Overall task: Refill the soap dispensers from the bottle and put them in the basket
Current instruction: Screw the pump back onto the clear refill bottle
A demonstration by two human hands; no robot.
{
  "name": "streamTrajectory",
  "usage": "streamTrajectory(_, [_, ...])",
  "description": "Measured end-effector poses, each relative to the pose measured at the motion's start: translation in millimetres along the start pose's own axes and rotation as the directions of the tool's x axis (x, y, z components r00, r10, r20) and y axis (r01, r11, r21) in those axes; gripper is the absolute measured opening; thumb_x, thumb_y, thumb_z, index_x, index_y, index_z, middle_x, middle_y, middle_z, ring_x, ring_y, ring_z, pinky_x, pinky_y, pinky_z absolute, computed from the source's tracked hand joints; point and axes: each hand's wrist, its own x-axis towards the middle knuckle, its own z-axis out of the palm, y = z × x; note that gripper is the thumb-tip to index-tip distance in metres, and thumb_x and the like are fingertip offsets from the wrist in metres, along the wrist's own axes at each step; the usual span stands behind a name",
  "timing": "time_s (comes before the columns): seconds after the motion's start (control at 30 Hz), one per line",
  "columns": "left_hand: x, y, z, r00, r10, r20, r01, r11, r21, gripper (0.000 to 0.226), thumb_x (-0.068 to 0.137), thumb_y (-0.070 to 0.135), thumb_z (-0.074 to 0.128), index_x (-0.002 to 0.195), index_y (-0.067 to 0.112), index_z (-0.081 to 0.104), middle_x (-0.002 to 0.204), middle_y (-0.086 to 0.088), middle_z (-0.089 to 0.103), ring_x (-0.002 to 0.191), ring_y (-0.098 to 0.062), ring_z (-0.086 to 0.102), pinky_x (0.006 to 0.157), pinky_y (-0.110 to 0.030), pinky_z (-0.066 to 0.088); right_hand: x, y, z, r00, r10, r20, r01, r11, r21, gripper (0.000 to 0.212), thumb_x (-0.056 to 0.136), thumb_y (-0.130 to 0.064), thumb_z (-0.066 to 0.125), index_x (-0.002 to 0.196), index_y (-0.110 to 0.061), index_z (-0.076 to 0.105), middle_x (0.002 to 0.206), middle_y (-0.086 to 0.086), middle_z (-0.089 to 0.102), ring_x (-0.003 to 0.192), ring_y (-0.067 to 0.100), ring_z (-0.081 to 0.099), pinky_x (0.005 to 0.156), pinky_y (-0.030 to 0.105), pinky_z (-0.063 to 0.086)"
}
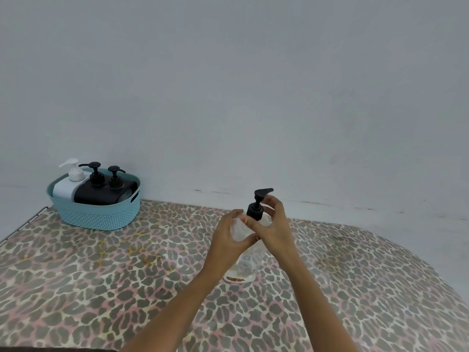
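A clear soap dispenser [245, 265] with a black pump head [258, 203] stands upright on the leopard-print table [101, 275], right of centre. My left hand [229, 236] grips its clear body near the shoulder. My right hand [272, 224] has its fingers curled round the black pump collar. At the back left stands a light blue basket [101, 214]. It holds a white dispenser [67, 184] and two black dispensers [101, 189], all with pumps on. No refill bottle is in view.
A pale wall runs right behind the table. The table's left edge [22, 224] has a metal rim, and its right side curves away. A small reddish stain [234, 278] lies at the dispenser's base.
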Motion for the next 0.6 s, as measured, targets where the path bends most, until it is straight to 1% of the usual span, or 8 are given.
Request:
streamTrajectory(0.03, [-0.5,0.4,0.1,1.0,-0.001,-0.002,0.001,1.0,-0.002,0.062,0.07,0.034,0.076,0.125,0.024,0.048,0.128,0.01,0.052,0.123,-0.004,0.044,0.1,-0.017,0.035,-0.9,-1.7,-3.0,1.0,-0.003,0.031,0.002,1.0,0.019,0.051,0.08,-0.02,0.07,0.124,-0.025,0.044,0.117,-0.02,0.051,0.106,-0.008,0.049,0.085,0.014,0.038])
streamTrajectory(0.1, [-1.2,1.1,0.5,1.0,-0.003,-0.01,0.003,1.0,-0.01,0.064,0.069,0.034,0.076,0.125,0.024,0.047,0.127,0.011,0.051,0.121,-0.003,0.043,0.095,-0.013,0.033,-2.0,-5.0,-8.6,0.997,-0.009,0.075,0.005,0.999,0.053,0.045,0.086,-0.014,0.063,0.128,-0.022,0.05,0.119,-0.013,0.059,0.11,-0.003,0.053,0.093,0.017,0.039])
streamTrajectory(0.2, [-2.0,1.5,0.6,1.0,-0.003,-0.008,0.003,1.0,-0.009,0.064,0.069,0.034,0.077,0.125,0.024,0.047,0.126,0.011,0.05,0.12,-0.002,0.043,0.098,-0.016,0.032,-1.5,-4.7,-12.4,0.999,-0.027,0.026,0.027,0.999,0.03,0.035,0.083,-0.007,0.065,0.117,-0.013,0.061,0.103,-0.006,0.067,0.101,0.004,0.061,0.097,0.024,0.044])
streamTrajectory(0.27, [-2.6,2.1,0.6,1.0,0.001,-0.008,-0.001,1.0,-0.012,0.064,0.069,0.033,0.077,0.125,0.023,0.047,0.126,0.01,0.05,0.12,-0.003,0.043,0.1,-0.018,0.033,0.7,-2.4,-10.8,0.999,-0.032,-0.031,0.033,0.999,0.015,0.031,0.077,-0.009,0.072,0.106,-0.014,0.064,0.095,-0.005,0.068,0.096,0.007,0.064,0.091,0.025,0.047])
streamTrajectory(0.37, [-3.0,2.0,1.0,1.0,0.009,-0.006,-0.009,1.0,-0.001,0.063,0.069,0.032,0.077,0.125,0.023,0.047,0.128,0.009,0.05,0.12,-0.002,0.043,0.101,-0.02,0.033,2.9,-3.0,-2.3,0.996,-0.012,-0.092,0.012,1.0,-0.008,0.033,0.071,-0.015,0.078,0.094,-0.017,0.053,0.088,-0.015,0.06,0.084,-0.003,0.057,0.068,0.007,0.044])
streamTrajectory(0.43, [-2.2,1.3,0.6,1.0,0.012,-0.009,-0.012,1.0,0.012,0.063,0.07,0.031,0.076,0.125,0.021,0.048,0.128,0.008,0.05,0.12,-0.003,0.043,0.102,-0.021,0.034,3.7,-4.5,3.3,0.992,0.0,-0.128,-0.006,0.999,-0.051,0.04,0.07,-0.02,0.079,0.092,-0.017,0.046,0.089,-0.011,0.056,0.08,-0.005,0.052,0.06,0.007,0.04])
streamTrajectory(0.5, [-1.0,-0.2,0.4,1.0,0.016,-0.004,-0.016,1.0,0.018,0.062,0.07,0.032,0.076,0.124,0.022,0.048,0.127,0.007,0.052,0.122,-0.005,0.044,0.105,-0.026,0.036,3.5,-4.3,3.5,0.996,-0.005,-0.084,-0.001,0.997,-0.072,0.045,0.071,-0.024,0.078,0.099,-0.02,0.043,0.097,-0.01,0.053,0.086,-0.005,0.05,0.064,0.007,0.038])
streamTrajectory(0.6, [-2.0,0.5,0.0,1.0,0.002,0.007,-0.002,1.0,0.0,0.064,0.07,0.035,0.076,0.125,0.024,0.047,0.129,0.009,0.05,0.123,-0.004,0.043,0.103,-0.023,0.034,0.3,-5.5,-6.4,0.997,-0.009,0.074,0.01,1.0,-0.012,0.05,0.08,-0.022,0.07,0.122,-0.025,0.044,0.115,-0.02,0.051,0.106,-0.007,0.048,0.085,0.013,0.038])
